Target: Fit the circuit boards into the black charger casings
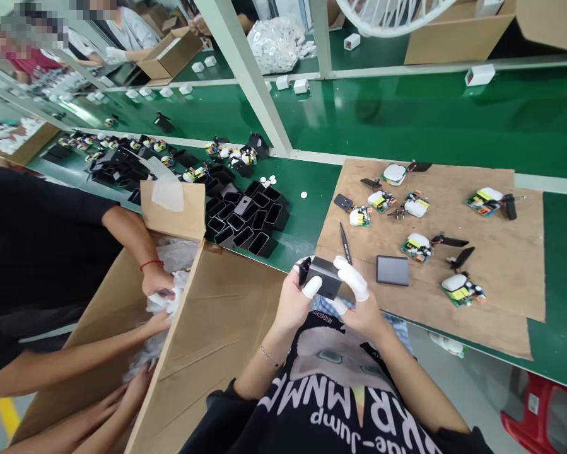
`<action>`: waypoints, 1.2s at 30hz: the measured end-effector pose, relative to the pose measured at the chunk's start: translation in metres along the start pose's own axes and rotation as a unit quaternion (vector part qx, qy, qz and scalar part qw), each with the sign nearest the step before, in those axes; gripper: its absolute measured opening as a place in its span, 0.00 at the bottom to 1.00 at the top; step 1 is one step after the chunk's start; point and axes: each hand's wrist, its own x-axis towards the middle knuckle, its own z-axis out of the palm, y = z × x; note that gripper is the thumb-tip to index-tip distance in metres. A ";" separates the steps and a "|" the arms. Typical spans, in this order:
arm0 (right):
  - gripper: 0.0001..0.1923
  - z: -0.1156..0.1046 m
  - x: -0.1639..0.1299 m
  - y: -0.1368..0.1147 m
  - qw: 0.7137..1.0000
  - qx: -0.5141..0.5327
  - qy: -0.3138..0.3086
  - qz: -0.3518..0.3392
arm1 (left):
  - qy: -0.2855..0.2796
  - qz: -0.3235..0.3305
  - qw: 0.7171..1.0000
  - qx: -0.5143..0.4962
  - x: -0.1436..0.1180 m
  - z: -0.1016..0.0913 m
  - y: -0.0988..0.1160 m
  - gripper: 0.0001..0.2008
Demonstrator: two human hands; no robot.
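You hold one black housing (325, 277) between both hands, close to your chest at the near edge of the counter (453, 120). Your left hand (296, 295) wraps its left end, fingers curled shut on it, with a white cot on the thumb. Your right hand (359, 301) grips the right side from behind, also closed on it, with white cots on the fingers. I cannot tell whether a board already sits inside.

Judging from how things lie, you are early in this batch. On the cardboard sheet (501, 302) I count six circuit boards (416, 246) with white parts, all bare and not yet cased. One finished-looking dark block (392, 270) lies flat just beside your right hand. A small black cover (343, 202) lies near the sheet's left edge, and a thin black tool (344, 242) sits between it and your hands. Several loose black plug pieces lie among the boards.

To your left, a cluster of empty black shells (245, 217) stands on the counter, too many and too tightly packed to count surely. Beside you, another person's hand (156, 277) reaches into a large carton (212, 328) of plastic wrapping; two more hands show lower in it.
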 end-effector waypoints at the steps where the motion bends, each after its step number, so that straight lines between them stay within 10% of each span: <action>1: 0.35 0.000 -0.002 -0.001 1.000 -0.019 -0.017 0.011 | -0.003 0.014 0.998 0.063 0.003 -0.008 -0.001 0.27; 8: 0.33 -0.026 -0.020 -0.014 0.991 -0.099 0.020 0.089 | 0.097 0.218 0.823 0.516 0.047 -0.067 -0.011 0.27; 14: 0.30 -0.049 -0.028 -0.018 0.987 -0.089 0.074 0.109 | 0.131 0.307 0.723 0.605 0.053 -0.077 -0.022 0.29; 17: 0.28 -0.053 -0.034 -0.020 0.984 -0.071 0.100 0.126 | 0.046 0.278 0.711 0.644 0.049 -0.071 -0.027 0.28; 36: 0.21 -0.061 -0.052 -0.026 0.957 0.055 0.166 0.230 | 0.069 0.274 0.727 0.626 0.053 -0.079 -0.032 0.27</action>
